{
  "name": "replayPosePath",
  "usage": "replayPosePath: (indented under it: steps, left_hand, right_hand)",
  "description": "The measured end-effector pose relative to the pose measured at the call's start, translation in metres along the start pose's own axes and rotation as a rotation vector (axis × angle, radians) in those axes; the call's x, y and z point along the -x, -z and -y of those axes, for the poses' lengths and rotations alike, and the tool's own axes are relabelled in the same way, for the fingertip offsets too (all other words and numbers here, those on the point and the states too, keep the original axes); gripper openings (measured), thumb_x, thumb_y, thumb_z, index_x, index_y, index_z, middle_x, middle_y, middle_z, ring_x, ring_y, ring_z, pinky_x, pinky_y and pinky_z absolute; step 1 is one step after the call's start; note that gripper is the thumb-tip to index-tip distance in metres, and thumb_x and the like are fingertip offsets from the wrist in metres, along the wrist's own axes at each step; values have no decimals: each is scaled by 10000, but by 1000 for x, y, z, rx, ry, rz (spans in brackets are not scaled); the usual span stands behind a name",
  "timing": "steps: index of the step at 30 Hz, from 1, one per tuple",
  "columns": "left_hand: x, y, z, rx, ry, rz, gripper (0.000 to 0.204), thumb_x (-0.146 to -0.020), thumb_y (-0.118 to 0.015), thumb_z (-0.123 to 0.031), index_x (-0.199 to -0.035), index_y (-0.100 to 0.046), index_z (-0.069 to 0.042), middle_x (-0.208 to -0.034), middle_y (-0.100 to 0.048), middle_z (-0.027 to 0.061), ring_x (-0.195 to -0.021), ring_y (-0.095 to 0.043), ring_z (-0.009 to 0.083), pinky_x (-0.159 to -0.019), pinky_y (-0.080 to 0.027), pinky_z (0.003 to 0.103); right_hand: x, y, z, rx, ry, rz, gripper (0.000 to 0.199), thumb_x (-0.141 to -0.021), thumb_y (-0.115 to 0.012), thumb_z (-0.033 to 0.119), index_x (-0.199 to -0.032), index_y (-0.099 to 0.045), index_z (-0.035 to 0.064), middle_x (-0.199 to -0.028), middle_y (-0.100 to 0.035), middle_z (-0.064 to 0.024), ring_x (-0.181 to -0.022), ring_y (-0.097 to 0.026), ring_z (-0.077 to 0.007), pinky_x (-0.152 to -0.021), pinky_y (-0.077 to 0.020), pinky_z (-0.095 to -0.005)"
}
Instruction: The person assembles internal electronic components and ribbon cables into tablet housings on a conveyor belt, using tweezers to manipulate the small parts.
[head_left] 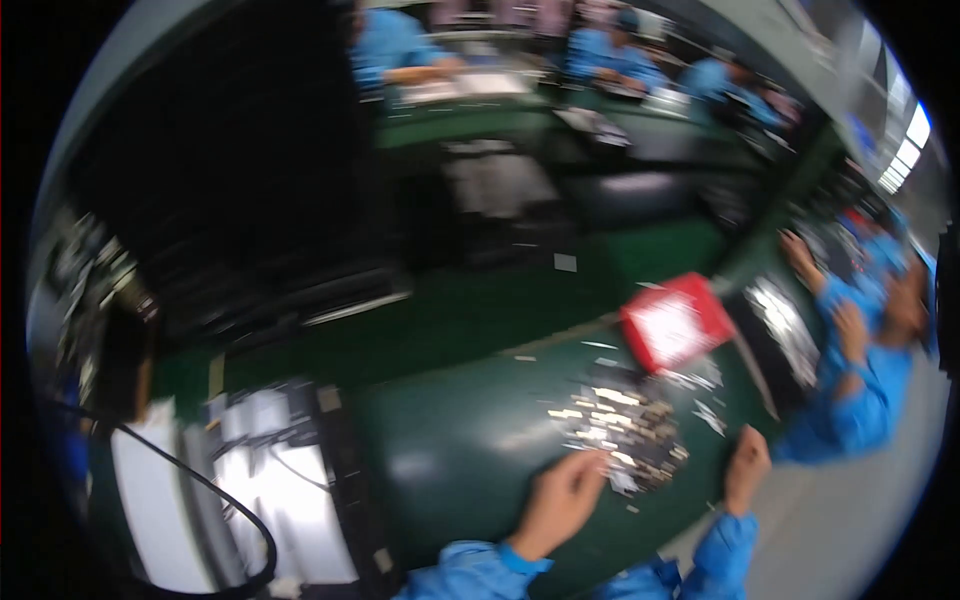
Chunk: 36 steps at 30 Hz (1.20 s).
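Note:
My left hand (564, 502), in a blue sleeve, is at the near edge of a loose pile of small shiny metal parts (625, 430) on the green table. Its fingers are curled together, and whatever is in them is hidden. To the right of the pile, my right hand (747, 468) hovers by the table's right edge with its fingers closed; I cannot make out anything in it. The parts look silver and gold, smeared by motion. Beyond them lies a red tray (640, 335) with something white inside.
A black tray (775, 340) of silvery pieces lies right of the red one, beside a co-worker in blue (860, 370). Dark stacked trays (230, 180) rise at the far left. White sheets (280, 490) and a black cable (255, 530) are near left. More people sit across the bench.

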<state>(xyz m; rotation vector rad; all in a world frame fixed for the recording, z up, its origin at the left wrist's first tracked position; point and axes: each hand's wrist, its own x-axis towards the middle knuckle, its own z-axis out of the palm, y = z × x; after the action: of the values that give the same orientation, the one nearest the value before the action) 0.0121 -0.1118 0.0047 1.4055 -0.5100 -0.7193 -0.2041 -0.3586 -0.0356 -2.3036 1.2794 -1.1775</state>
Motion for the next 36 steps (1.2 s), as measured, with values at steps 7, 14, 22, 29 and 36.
replayPosePath:
  steps: [7, 14, 22, 29, 36]
  left_hand:
    - [-8, -6, 1, 56, 29, 81, 207, -918, -523, -110, -1035, -596, 45, -915, -654, 115, -864, -622, 151, -772, -480, 262]
    - [-2, -8, -2, 22, 17, 69, 203, -922, -512, -106, -1029, -590, 48, -898, -643, 116, -859, -624, 166, -774, -477, 267]
    - [-2, -6, -5, 1, 14, 65, 207, -925, -505, -111, -1028, -587, 49, -890, -641, 119, -856, -624, 169, -767, -474, 264]
    - [-3, -6, -7, -2, 7, 67, 202, -924, -504, -104, -1024, -588, 50, -896, -640, 114, -860, -622, 163, -768, -473, 263]
    - [-4, -6, -2, 3, 9, 67, 198, -922, -509, -104, -1029, -592, 41, -893, -640, 109, -856, -621, 159, -769, -474, 259]
  right_hand:
    - [-6, 9, 20, -27, -80, -31, 196, -906, -544, 125, -778, -560, -23, -666, -537, -148, -560, -506, -218, -539, -413, -317]
    - [-3, 14, 16, -12, -28, -37, 201, -904, -554, 133, -772, -559, -18, -686, -544, -147, -555, -510, -246, -524, -406, -319]
    - [-1, 17, 21, -74, -76, 20, 267, -936, -495, 197, -788, -575, -10, -711, -556, -154, -624, -549, -286, -582, -433, -342]
    - [-4, 16, 21, -54, -65, 24, 260, -930, -500, 186, -782, -585, -10, -729, -567, -157, -640, -557, -310, -584, -435, -351]
    - [-5, 14, 20, -16, 9, 13, 320, -964, -438, 197, -771, -578, -16, -648, -493, -91, -570, -469, -170, -544, -381, -292]
